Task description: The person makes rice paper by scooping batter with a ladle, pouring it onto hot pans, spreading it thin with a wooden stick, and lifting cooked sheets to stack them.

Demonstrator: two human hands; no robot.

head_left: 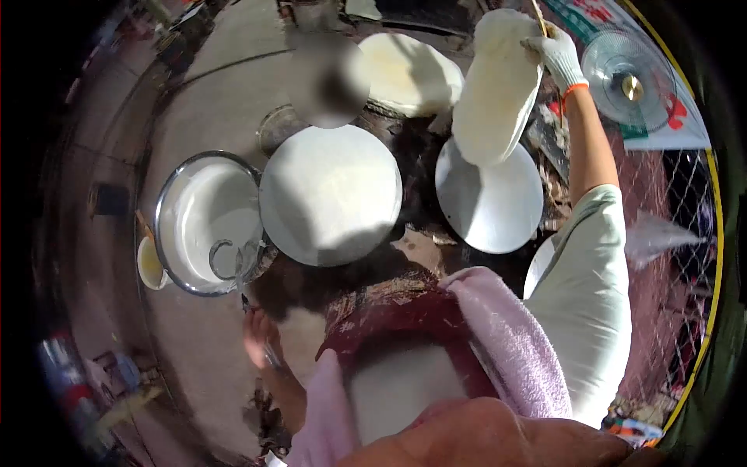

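My left hand (263, 340), bare and with a band at the wrist, is closed around the dark handle of a ladle (248, 263). The ladle reaches over the near rim of a metal basin (160, 196) holding white liquid batter. My right hand (559, 56), in a white knitted glove, grips a thin stick (538, 14) at the edge of a large pale flatbread (496, 89). This limp flatbread hangs lengthwise, its lower end over a round white griddle (492, 210). A larger round griddle (333, 194), whitish on top, stands between basin and smaller griddle.
A stack of flatbreads (406, 70) lies behind the griddles, beside a blurred round patch. A small yellowish bowl (151, 263) stands left of the basin. At the right are a clear round lid (629, 78) with a brass-coloured knob and wire mesh (677, 202).
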